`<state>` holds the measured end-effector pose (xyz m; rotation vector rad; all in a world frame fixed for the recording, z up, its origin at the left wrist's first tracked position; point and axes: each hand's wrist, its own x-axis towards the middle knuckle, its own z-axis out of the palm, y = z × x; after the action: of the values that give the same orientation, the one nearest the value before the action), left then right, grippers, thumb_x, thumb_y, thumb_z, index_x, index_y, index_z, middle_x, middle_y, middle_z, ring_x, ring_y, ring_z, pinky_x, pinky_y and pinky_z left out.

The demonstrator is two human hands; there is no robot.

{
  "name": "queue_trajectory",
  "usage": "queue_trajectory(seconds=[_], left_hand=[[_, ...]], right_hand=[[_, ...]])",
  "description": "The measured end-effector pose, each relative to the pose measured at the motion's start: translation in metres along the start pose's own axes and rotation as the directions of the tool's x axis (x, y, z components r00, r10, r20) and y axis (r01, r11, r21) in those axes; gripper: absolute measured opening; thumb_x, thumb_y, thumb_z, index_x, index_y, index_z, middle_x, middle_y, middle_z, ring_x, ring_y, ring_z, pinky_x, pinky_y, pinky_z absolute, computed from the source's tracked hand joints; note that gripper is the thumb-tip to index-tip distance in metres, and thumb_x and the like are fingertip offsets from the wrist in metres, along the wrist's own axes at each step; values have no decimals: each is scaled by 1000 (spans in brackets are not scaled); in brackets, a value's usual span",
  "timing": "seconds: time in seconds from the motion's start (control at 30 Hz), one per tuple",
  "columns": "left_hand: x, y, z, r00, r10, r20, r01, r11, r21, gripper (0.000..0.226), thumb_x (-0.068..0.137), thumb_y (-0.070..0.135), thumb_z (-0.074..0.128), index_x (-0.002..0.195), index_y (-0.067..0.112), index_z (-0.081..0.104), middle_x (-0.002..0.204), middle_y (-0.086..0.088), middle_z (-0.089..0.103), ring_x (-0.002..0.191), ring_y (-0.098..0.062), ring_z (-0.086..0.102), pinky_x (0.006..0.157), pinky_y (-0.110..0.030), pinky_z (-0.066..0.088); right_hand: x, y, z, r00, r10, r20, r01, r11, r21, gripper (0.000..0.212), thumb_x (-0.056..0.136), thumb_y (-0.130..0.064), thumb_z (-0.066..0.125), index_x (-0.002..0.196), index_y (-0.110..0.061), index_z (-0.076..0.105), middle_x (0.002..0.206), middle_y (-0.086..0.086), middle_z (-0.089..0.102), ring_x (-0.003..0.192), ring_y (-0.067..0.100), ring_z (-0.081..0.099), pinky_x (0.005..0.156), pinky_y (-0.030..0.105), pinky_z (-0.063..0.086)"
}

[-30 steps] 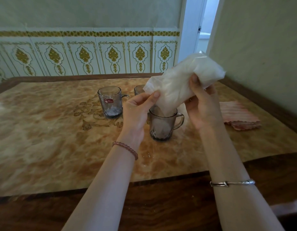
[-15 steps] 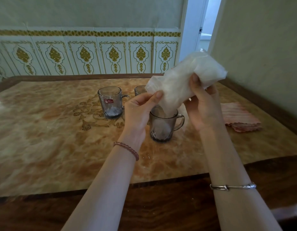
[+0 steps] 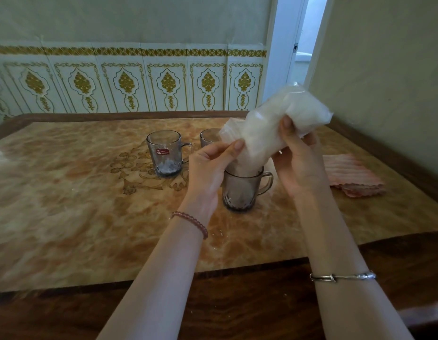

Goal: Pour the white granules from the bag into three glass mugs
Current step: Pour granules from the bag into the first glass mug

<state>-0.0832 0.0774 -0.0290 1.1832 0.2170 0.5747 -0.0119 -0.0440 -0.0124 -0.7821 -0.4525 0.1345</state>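
Holding bag tilted over near mug as before, both hands' grip unchanged on it

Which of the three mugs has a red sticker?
The left mug, standing apart from both hands; the near mug under the bag and the half-hidden back mug show none.

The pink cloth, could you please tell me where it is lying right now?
In the head view, the pink cloth lies flat on the table at the right, near the side wall, just right of the right hand.
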Motion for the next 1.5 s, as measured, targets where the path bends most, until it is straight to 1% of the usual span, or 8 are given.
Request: queue_trajectory(seconds=[0.23, 0.37, 0.53, 0.73, 1.0, 1.17, 1.43, 1.5], left_hand=[[4, 4, -4, 1000, -2, -8, 1, 1000, -25, 9, 77, 16, 75, 79, 8, 73, 76, 2, 72, 75, -6, 66, 67, -18, 52], [-1, -1, 1, 1000, -11, -5, 11, 1000, -9, 10, 77, 13, 76, 82, 5, 73, 74, 1, 72, 69, -3, 66, 63, -15, 51], [5, 5, -5, 999, 32, -4, -32, 999, -2, 6, 77, 16, 75, 79, 11, 73, 80, 2, 73, 82, -8, 66, 77, -22, 53], [2, 0, 1, 1000, 22, 7, -22, 1000, 4, 5, 79, 12, 74, 77, 9, 71, 70, 5, 70, 67, -1, 64, 62, -13, 50], [3, 4, -3, 999, 35, 19, -35, 999, -10, 4, 79, 13, 74, 78, 10, 72, 74, 5, 72, 74, -3, 66, 67, -17, 52], [1, 1, 0, 1000, 28, 14, -28, 1000, 6, 8, 78, 12, 75, 82, 5, 72, 72, 3, 72, 70, -3, 66, 63, -14, 50], [4, 2, -2, 1000, 16, 14, -16, 1000, -2, 9, 77, 16, 75, 81, 8, 73, 78, 2, 72, 81, -9, 66, 74, -21, 53], [1, -1, 1, 1000, 11, 24, -11, 1000, -5, 14, 77, 14, 75, 85, 4, 73, 77, 0, 72, 76, -7, 66, 69, -18, 53]], right_hand=[[0, -1, 0, 1000, -13, 8, 13, 1000, 27, 103, 56, -30, 91, 141, 1, 42, 142, 22, 50, 129, 34, 52, 98, 47, 50], [-2, 2, 4, 1000, 4, 6, -4, 1000, 22, 104, 54, -30, 91, 141, 0, 43, 138, 19, 53, 129, 33, 52, 101, 50, 48], [1, -4, 0, 999, -35, 11, 35, 999, 32, 108, 54, -29, 92, 143, 3, 39, 145, 24, 45, 132, 37, 49, 101, 49, 48], [-1, -1, 5, 1000, -5, 24, 4, 1000, 23, 105, 53, -27, 92, 141, 0, 41, 142, 22, 49, 129, 35, 51, 98, 51, 50], [1, -5, -1, 999, -25, 29, 24, 999, 35, 106, 56, -28, 91, 143, 1, 38, 145, 24, 45, 132, 37, 48, 106, 59, 41], [-2, -2, 4, 999, 4, 32, -4, 1000, 9, 104, 52, -28, 92, 140, -1, 43, 131, 14, 57, 128, 34, 53, 100, 54, 48], [-2, -6, 2, 1000, -19, 13, 19, 1000, 15, 107, 53, -29, 91, 142, 0, 40, 144, 22, 46, 130, 35, 50, 102, 53, 47], [-3, -5, 3, 1000, -11, 21, 11, 1000, 5, 105, 54, -29, 91, 142, 0, 41, 142, 21, 49, 130, 35, 51, 101, 51, 48]])
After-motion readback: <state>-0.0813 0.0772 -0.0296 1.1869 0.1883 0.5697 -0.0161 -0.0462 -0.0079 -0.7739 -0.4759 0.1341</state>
